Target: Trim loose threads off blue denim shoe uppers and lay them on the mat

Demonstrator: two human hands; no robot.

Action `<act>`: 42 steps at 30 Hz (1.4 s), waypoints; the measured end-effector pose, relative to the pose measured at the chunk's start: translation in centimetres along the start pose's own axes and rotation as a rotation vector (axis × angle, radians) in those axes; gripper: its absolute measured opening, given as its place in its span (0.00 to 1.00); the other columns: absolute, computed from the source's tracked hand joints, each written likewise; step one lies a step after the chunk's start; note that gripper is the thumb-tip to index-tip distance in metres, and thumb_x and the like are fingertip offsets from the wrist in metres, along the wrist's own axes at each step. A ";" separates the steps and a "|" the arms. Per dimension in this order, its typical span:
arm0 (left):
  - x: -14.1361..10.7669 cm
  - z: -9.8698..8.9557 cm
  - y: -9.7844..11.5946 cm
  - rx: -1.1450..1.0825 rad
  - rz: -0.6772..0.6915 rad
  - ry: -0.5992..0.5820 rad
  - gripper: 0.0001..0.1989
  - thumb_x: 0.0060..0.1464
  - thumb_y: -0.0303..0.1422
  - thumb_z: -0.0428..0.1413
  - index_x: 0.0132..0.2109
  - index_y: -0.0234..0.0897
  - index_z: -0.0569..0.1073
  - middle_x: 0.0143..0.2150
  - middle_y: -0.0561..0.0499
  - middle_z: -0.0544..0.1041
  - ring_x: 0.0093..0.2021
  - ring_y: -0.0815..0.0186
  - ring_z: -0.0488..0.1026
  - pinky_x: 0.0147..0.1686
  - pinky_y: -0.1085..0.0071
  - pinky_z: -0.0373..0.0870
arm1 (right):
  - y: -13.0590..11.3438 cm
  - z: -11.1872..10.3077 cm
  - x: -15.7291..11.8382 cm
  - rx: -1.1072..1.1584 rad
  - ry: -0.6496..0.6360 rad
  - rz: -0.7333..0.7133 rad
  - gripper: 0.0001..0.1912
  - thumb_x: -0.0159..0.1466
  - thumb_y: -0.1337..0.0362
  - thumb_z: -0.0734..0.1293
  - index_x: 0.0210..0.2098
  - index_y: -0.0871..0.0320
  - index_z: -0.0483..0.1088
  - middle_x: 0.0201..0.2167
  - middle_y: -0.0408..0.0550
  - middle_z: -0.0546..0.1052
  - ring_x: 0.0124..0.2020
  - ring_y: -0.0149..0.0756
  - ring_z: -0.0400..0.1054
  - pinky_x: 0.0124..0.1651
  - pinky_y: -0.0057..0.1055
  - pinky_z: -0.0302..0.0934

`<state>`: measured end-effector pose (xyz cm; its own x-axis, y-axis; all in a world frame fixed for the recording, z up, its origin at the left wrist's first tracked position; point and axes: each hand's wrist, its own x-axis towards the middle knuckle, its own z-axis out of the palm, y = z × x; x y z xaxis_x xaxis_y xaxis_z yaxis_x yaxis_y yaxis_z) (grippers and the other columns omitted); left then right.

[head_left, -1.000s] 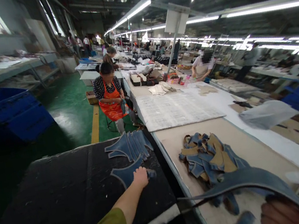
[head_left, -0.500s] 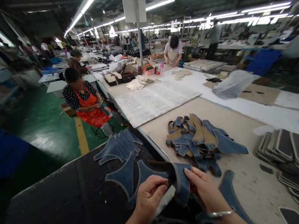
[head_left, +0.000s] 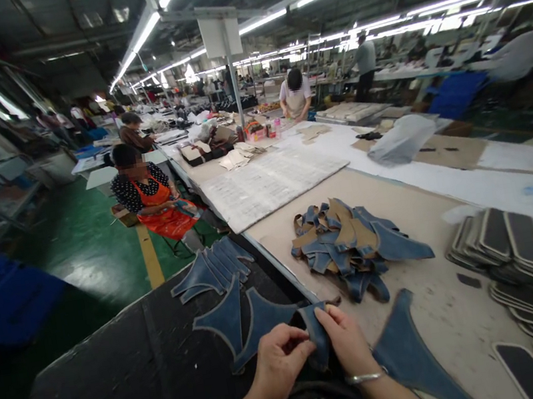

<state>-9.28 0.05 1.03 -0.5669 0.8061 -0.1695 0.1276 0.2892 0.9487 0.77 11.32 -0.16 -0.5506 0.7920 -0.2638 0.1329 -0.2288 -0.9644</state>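
Observation:
A curved blue piece (head_left: 317,334) with a brown underside is bent between my two hands near the table edge. My left hand (head_left: 281,363) pinches its left side with thumb and fingers. The fingers of my right hand (head_left: 345,339), which has a silver bracelet at the wrist, close on its upper right edge. Flat blue pieces (head_left: 268,317) lie on the black surface just left of my hands, with a fanned row (head_left: 211,267) behind them. Another blue piece (head_left: 415,351) rests to the right of my right hand, partly behind the wrist.
A heap of blue and brown pieces (head_left: 348,240) lies on the beige table (head_left: 443,293). Dark, pale-edged panels (head_left: 531,245) are stacked at the right. Beyond is a white board (head_left: 274,181). A person in an orange apron (head_left: 161,206) sits at the left; another stands farther back.
The view has shifted slightly. The held piece is now more folded, my hands are closer together, and the pale strip that showed under my left hand is no longer visible.

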 end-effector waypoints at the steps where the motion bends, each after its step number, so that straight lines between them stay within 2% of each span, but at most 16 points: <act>1: 0.1 0.3 0.0 0.020 -0.021 -0.002 0.09 0.44 0.38 0.60 0.30 0.37 0.76 0.26 0.51 0.74 0.27 0.69 0.67 0.27 0.75 0.63 | 0.2 0.0 -0.1 -0.051 0.022 -0.044 0.19 0.57 0.50 0.64 0.21 0.56 0.58 0.17 0.35 0.55 0.20 0.29 0.50 0.23 0.27 0.48; 7: 0.2 1.5 -0.2 0.027 -0.100 -0.016 0.13 0.43 0.41 0.59 0.25 0.34 0.74 0.19 0.54 0.71 0.21 0.70 0.65 0.23 0.75 0.60 | 1.5 -0.1 -0.5 -0.236 0.086 -0.191 0.17 0.60 0.53 0.61 0.20 0.55 0.57 0.17 0.35 0.55 0.22 0.32 0.51 0.26 0.29 0.49; 12: 0.2 2.1 -0.5 0.061 -0.079 0.041 0.13 0.42 0.41 0.60 0.24 0.36 0.72 0.19 0.55 0.71 0.20 0.71 0.64 0.23 0.76 0.60 | 1.7 -0.5 -0.8 -0.289 0.124 -0.214 0.16 0.59 0.54 0.61 0.20 0.55 0.58 0.16 0.35 0.56 0.21 0.31 0.52 0.25 0.29 0.48; 19: 0.2 2.5 -0.8 -0.006 -0.138 0.030 0.13 0.43 0.41 0.59 0.26 0.34 0.73 0.19 0.53 0.73 0.21 0.69 0.67 0.24 0.74 0.61 | 1.5 -0.7 -1.0 -0.279 0.156 -0.233 0.16 0.59 0.54 0.61 0.20 0.55 0.58 0.16 0.35 0.56 0.20 0.31 0.51 0.24 0.29 0.48; 23: 0.2 2.8 -0.8 -0.201 -0.246 -0.019 0.13 0.42 0.40 0.60 0.24 0.33 0.70 0.15 0.56 0.67 0.17 0.74 0.60 0.20 0.76 0.54 | 1.1 -0.6 -1.2 -0.267 0.135 -0.227 0.16 0.59 0.53 0.61 0.20 0.55 0.60 0.16 0.36 0.59 0.20 0.32 0.53 0.25 0.29 0.50; 26: 0.1 2.7 -0.6 -0.391 -0.277 0.000 0.13 0.42 0.37 0.61 0.23 0.33 0.67 0.14 0.59 0.62 0.16 0.77 0.53 0.18 0.77 0.47 | 0.8 -0.7 -1.3 -0.257 0.070 -0.226 0.18 0.61 0.52 0.60 0.22 0.57 0.64 0.18 0.39 0.64 0.23 0.34 0.58 0.28 0.29 0.53; 29: 0.0 2.4 -0.2 -0.393 -0.244 0.069 0.13 0.41 0.37 0.62 0.23 0.32 0.69 0.15 0.59 0.61 0.17 0.78 0.52 0.18 0.77 0.46 | 0.6 -1.2 -1.4 -0.202 -0.007 -0.157 0.19 0.62 0.50 0.59 0.27 0.57 0.68 0.21 0.41 0.69 0.25 0.37 0.63 0.29 0.30 0.56; 32: 0.1 2.0 0.0 -0.399 -0.242 0.086 0.14 0.41 0.38 0.62 0.23 0.32 0.68 0.15 0.59 0.62 0.16 0.78 0.52 0.18 0.78 0.46 | 0.6 -1.9 -1.7 -0.108 -0.037 -0.085 0.17 0.61 0.50 0.62 0.31 0.57 0.68 0.20 0.40 0.69 0.22 0.35 0.62 0.24 0.28 0.55; 36: 0.4 1.8 -0.5 -0.551 -0.315 0.048 0.15 0.40 0.38 0.63 0.22 0.33 0.66 0.15 0.59 0.62 0.16 0.79 0.52 0.17 0.78 0.45 | 0.6 -2.4 -2.6 -0.031 -0.100 -0.067 0.14 0.58 0.53 0.66 0.25 0.58 0.68 0.17 0.37 0.64 0.19 0.30 0.57 0.22 0.26 0.51; 40: 0.7 1.7 -1.4 -0.696 -0.396 -0.012 0.15 0.40 0.37 0.62 0.23 0.33 0.65 0.17 0.58 0.64 0.16 0.78 0.56 0.18 0.78 0.49 | 0.8 -2.4 -3.0 0.131 -0.158 0.096 0.12 0.54 0.56 0.70 0.29 0.59 0.70 0.20 0.40 0.70 0.23 0.32 0.63 0.24 0.25 0.54; 42: 0.8 1.7 -1.7 -0.752 -0.447 -0.027 0.15 0.41 0.38 0.62 0.24 0.34 0.65 0.18 0.57 0.65 0.18 0.76 0.59 0.20 0.77 0.53 | 1.0 -2.3 -3.0 0.138 -0.175 0.131 0.11 0.53 0.57 0.70 0.28 0.59 0.71 0.20 0.41 0.71 0.23 0.33 0.63 0.25 0.26 0.55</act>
<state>-8.55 1.12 -1.16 -0.4149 0.7135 -0.5647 -0.6781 0.1713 0.7147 4.44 10.06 -0.36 -0.6715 0.6435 -0.3673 0.1056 -0.4076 -0.9070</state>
